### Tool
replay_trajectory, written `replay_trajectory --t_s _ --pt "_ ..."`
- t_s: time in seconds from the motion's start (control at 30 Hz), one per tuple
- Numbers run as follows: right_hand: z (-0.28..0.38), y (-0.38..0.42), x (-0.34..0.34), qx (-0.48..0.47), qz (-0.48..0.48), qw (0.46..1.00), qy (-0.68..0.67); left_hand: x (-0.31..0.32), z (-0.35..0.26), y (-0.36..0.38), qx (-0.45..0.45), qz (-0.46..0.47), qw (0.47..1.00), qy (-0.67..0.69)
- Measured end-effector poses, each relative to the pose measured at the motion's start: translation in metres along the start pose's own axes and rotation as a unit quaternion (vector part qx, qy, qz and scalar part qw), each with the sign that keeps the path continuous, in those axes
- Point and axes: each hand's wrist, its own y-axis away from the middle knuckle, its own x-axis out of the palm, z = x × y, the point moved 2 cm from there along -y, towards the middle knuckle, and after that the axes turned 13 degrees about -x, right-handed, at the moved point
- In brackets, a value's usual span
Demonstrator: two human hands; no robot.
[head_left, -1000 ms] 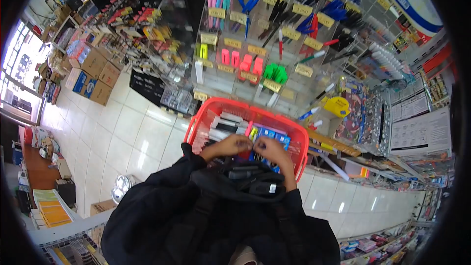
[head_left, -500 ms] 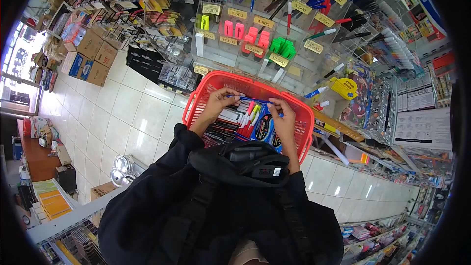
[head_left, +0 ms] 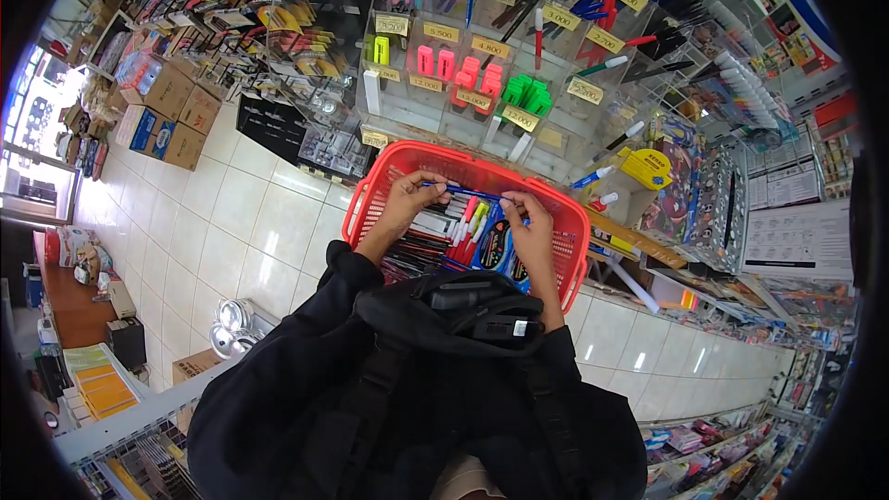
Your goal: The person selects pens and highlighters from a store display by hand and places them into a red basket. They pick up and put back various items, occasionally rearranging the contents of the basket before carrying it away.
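Bridging two closed fingertip pinches, the blue pen [head_left: 477,193] is held near its ends by the left hand [head_left: 400,207] and right hand [head_left: 534,235] above the red basket [head_left: 444,156], seemingly a two-handed holding step in which any shift calls for both grips moving together.

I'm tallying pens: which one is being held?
The blue pen, pinched crosswise between the left hand and right hand; the other pens lie in the red basket.
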Motion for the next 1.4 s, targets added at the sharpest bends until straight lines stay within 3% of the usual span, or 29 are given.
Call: replay_trajectory --t_s 0.13,0.57,0.63,0.7,0.8,0.87,0.93,1.0,1.03,1.1,1.23,1.33,1.4 --pt "0.003 0.0 0.001 -0.044 -0.011 0.999 0.021 0.002 -0.002 0.002 -0.001 -0.004 1.0 0.013" --pt "-0.025 0.006 0.0 0.043 0.059 0.993 0.09 0.01 -0.009 0.004 0.004 0.016 1.0 0.025" --pt "-0.024 0.006 -0.003 0.083 0.091 0.984 0.126 0.017 -0.026 0.0 0.035 0.032 0.998 -0.037" --pt "-0.024 0.011 -0.002 0.036 0.104 0.983 0.146 0.029 -0.058 -0.004 0.073 0.045 0.986 -0.142" --pt "-0.012 0.007 0.003 0.013 0.171 0.975 0.143 0.08 -0.138 0.0 0.186 0.047 0.963 -0.187" --pt "-0.01 0.012 0.005 -0.03 0.21 0.967 0.141 0.11 -0.192 -0.001 0.291 0.041 0.917 -0.27" --pt "-0.02 0.016 0.008 -0.007 0.278 0.948 0.151 0.147 -0.245 0.001 0.389 0.039 0.874 -0.291" --pt "-0.025 0.019 0.009 0.012 0.348 0.922 0.166 0.174 -0.29 -0.005 0.498 -0.006 0.779 -0.38" --pt "-0.043 0.026 0.012 -0.013 0.346 0.923 0.169 0.19 -0.308 -0.006 0.53 0.003 0.755 -0.386" --pt "-0.052 0.033 0.01 0.029 0.372 0.909 0.187 0.222 -0.335 -0.012 0.592 0.022 0.701 -0.397" --pt "-0.052 0.031 0.005 0.092 0.402 0.889 0.198 0.254 -0.35 -0.06 0.56 0.028 0.664 -0.495" --pt "-0.053 0.031 0.002 0.098 0.413 0.882 0.204 0.258 -0.338 -0.093 0.554 0.042 0.586 -0.589" --pt "-0.051 0.029 0.001 0.105 0.42 0.877 0.207 0.257 -0.328 -0.103 0.496 0.022 0.559 -0.664"
